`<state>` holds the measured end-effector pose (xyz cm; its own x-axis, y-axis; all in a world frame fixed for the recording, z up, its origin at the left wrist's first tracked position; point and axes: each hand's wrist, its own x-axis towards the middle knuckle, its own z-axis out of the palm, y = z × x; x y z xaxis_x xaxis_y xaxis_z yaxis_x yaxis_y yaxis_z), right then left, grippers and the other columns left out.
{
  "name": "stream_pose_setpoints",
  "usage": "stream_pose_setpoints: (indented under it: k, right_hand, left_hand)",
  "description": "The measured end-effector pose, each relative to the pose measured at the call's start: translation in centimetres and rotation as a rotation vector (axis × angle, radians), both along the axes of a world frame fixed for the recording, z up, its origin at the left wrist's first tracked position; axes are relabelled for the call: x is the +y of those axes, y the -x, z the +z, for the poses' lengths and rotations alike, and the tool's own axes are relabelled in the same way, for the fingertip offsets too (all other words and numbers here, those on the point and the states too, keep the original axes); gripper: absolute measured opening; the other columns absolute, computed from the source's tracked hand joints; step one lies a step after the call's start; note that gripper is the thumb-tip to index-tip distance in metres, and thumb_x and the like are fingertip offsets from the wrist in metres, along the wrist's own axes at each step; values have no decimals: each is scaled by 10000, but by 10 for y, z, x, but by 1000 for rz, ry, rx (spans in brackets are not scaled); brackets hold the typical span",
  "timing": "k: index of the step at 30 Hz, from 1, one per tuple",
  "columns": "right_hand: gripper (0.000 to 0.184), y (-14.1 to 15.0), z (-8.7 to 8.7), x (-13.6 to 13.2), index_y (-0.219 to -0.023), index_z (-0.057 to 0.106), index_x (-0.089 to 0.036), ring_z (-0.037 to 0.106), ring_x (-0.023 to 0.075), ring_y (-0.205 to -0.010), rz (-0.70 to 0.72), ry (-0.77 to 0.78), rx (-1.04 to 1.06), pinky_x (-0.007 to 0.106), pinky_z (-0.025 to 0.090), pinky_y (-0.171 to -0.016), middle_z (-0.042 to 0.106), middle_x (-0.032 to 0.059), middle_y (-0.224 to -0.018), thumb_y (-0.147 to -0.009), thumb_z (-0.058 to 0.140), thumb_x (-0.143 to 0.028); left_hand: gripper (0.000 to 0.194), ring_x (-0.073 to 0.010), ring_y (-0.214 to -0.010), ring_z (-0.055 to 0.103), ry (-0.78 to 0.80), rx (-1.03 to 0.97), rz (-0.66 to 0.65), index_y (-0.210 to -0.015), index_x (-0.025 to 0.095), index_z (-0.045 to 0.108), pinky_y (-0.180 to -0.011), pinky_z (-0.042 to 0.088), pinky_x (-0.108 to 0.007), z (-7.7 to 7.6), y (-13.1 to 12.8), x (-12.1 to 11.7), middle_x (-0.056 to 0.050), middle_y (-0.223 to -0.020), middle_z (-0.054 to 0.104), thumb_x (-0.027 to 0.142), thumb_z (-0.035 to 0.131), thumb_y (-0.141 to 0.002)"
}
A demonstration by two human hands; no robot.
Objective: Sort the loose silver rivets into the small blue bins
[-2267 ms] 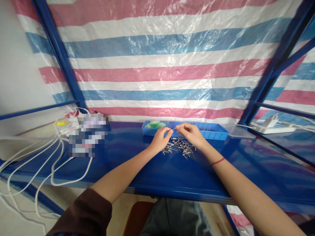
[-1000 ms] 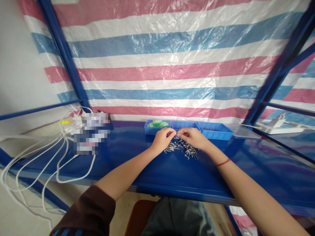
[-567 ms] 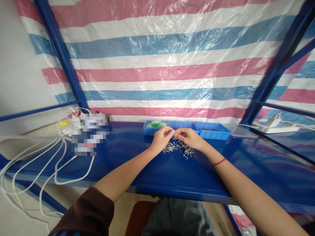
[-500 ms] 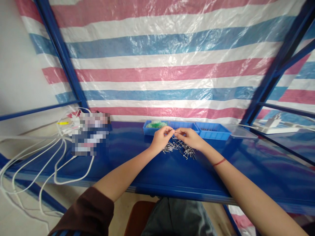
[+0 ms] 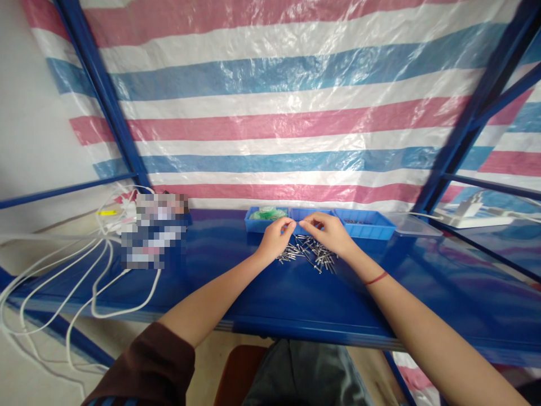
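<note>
My left hand (image 5: 276, 237) and my right hand (image 5: 327, 230) are raised over the blue table, fingertips facing each other with a small gap between them. Both are pinched closed; whatever sits in the fingertips is too small to make out. Below them lies a loose pile of thin, shiny metal pins (image 5: 322, 260), partly hidden by the hands. Just behind stand three blue bins: the left bin (image 5: 253, 226) holds green and clear plastic pieces, the middle bin (image 5: 310, 214) is partly covered by my hands, and the right bin (image 5: 372, 230) contains small dark parts.
A clear plastic lid (image 5: 414, 224) lies right of the bins. White cables (image 5: 95, 282) loop over the table's left end, beside a blurred-out patch. A power strip (image 5: 477, 217) rests at the right. Blue frame posts and a striped sheet (image 5: 287, 129) close off the back.
My fingertips, which were touching, have come slightly apart. The right hand has risen a little. The pile and the bins stay as they were.
</note>
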<state>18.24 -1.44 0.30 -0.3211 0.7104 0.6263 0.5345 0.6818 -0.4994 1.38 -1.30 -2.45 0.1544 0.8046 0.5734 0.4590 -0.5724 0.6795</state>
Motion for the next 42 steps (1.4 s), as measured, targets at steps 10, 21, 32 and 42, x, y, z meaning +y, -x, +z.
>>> stream_pose_setpoints:
  k: [10, 21, 32, 42]
  right_hand:
    - [311, -67, 12, 21, -805, 648, -150, 606, 237, -747, -681, -15, 22, 342, 411, -683, 678, 134, -807, -846, 447, -384]
    - [363, -86, -1, 33, -988, 639, -108, 603, 295, -842, -788, -57, -219, 403, 441, -763, 648, 182, -879, -811, 473, -379]
    - [307, -45, 6, 18, -986, 647, -139, 596, 212, -766, -451, -55, -256, 323, 446, -731, 651, 115, -898, -809, 492, -336]
    - [244, -28, 14, 3, -786, 691, -184, 613, 181, -698, -93, 73, -232, 301, 455, -669, 707, 47, -816, -808, 491, -322]
  left_hand:
    - [306, -204, -1046, 540, -181, 501, -127, -1116, 264, 620, -931, 401, -358, -2, -2, -16, -46, -1114, 614, 386, 477, -874]
    - [202, -174, -1003, 566, -194, 692, -215, -850, 276, 702, -890, 349, -325, -8, -3, -13, 3, -1040, 652, 337, 510, -870]
    - [141, -186, -1048, 550, -152, 711, -342, -866, 278, 683, -909, 364, -327, 2, 4, -14, 0, -1115, 614, 296, 545, -841]
    - [221, -153, -925, 580, -212, 535, -272, -931, 224, 633, -855, 416, -271, 5, 2, -13, -29, -980, 630, 278, 419, -910]
